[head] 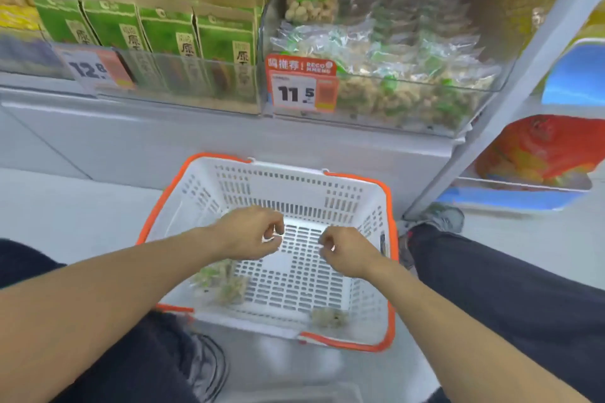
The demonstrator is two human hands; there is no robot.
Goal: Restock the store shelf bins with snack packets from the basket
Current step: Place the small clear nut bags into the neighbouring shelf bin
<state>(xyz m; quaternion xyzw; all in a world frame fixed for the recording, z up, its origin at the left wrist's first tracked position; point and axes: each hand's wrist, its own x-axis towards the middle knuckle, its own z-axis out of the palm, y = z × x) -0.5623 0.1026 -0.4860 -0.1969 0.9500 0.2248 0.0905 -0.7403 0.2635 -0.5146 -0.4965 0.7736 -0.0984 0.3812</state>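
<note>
While both hands are hovering over the basket [343, 186], the left hand [250, 232] and right hand [348, 250] are curling their fingers loosely, and honestly I can't tell if they're pinching anything. Blurry snack packets [222, 285] are lying at the basket's near-left, one more [329, 317] near-right; the clear bin [425, 88] above is sitting full.

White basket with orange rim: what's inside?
White plastic basket with orange rim holds clear snack packets near the left wrist and one at the near wall. The forearms may cover more.

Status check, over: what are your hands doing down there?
Both hands, left and right, curled, empty, over basket. Few snack packets left inside. Nothing blocking.
</note>
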